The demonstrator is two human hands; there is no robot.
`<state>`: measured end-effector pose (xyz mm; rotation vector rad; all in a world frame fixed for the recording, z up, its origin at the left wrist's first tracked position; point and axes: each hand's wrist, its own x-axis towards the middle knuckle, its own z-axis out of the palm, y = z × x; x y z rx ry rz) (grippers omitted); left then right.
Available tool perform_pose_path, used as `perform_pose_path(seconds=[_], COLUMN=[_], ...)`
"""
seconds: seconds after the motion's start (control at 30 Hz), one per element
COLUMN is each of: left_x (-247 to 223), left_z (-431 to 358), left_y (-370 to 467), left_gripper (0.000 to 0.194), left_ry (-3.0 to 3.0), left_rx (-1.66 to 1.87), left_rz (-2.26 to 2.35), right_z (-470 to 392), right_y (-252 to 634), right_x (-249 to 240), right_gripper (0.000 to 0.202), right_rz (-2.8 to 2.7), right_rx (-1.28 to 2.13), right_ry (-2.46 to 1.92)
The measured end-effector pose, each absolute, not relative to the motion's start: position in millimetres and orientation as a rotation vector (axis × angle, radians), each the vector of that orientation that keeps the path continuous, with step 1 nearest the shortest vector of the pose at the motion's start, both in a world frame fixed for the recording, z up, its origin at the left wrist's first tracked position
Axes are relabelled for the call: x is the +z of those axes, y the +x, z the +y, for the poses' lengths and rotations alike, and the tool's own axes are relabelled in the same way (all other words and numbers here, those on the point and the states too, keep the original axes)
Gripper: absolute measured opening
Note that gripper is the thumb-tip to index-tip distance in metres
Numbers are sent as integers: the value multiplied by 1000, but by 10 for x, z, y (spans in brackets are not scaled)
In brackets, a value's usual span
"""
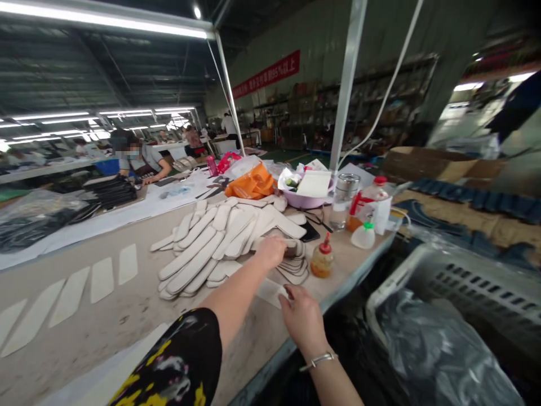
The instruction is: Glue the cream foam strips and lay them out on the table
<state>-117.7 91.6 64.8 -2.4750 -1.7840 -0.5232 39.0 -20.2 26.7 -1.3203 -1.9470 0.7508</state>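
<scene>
My left hand (273,252) reaches across to the near right side of a heap of pale, round-ended, dark-edged pieces (228,228). Its fingers are curled, and a brownish block-like thing (291,248) shows beside them; what they grip is unclear. Closer to the table edge, my right hand (302,316) pinches the end of a flat white strip (270,292) lying on the table. Several stacked pieces with dark edges (296,270) lie just beyond it. Right of these stands a small bottle with a red nozzle and amber contents (322,262).
Flat white pieces (102,280) lie in a row on the left. Behind the heap are an orange bag (252,181) and a purple basin (306,198). A glass jar (340,206) and green-tipped bottle (363,235) stand right. A plastic crate (393,282) is beside the table; a co-worker (143,158) sits opposite.
</scene>
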Motion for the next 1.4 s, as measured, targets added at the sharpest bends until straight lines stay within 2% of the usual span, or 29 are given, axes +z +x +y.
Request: perform_pose_path(seconds=[0.13,0.27,0.37,0.43,0.53,0.67,0.73,0.83,0.93,1.0,1.1,1.27,1.4], left_x=[974,1342,1500,1495,1328,943,745,505,383,388,503,677,626], left_z=[660,20,-666,-1139,-1767,-2370,-2575,-2799,-2958,-3007,-2898,-2157,-1421], left_y=[-1305,-1443,-1633,-1803,-2084,-2418,-2545,-2689,-2799,-2821,-2656,-1815,-1168], left_gripper=[22,15,14,18,21,20,21,24,26,27,21,18,20], left_ry=[-2357,-2339,-2443,-2587,-2758,-2716,-2696,-2635,-2482,-2290,-2048,-2170,-2359], left_rx=[-793,-1139,-1418,-1459,-1376,-1328,-1251,-1029,-799,-775,-869,-950,-822], left_rz=[-1787,-1719,-1616,-1575,-1692,-1968,-2102,-2301,-2388,-2349,-2251,-2126,-2048], right_z=[-150,-138,-177,-220,-311,-506,-613,-697,-620,-493,-291,-172,-187], right_y=[353,361,399,402,350,233,192,204,318,421,538,529,457], right_x=[296,453,546,546,470,340,300,285,294,292,261,184,173], right_gripper=[24,39,46,40,38,41,32,9,15,23,33,47,62], right_rz=[-1471,-790,-449,-453,-605,-1422,-1742,-1925,-2007,-2005,-1924,-1988,-2094], right_rx=[1311,1895,2164,2204,2131,1918,1805,1651,1298,968,691,655,667], right_ry=[-1291,-1081,-820,-741,-764,-1009,-1055,-1070,-1174,-1245,-1309,-1455,-1506])
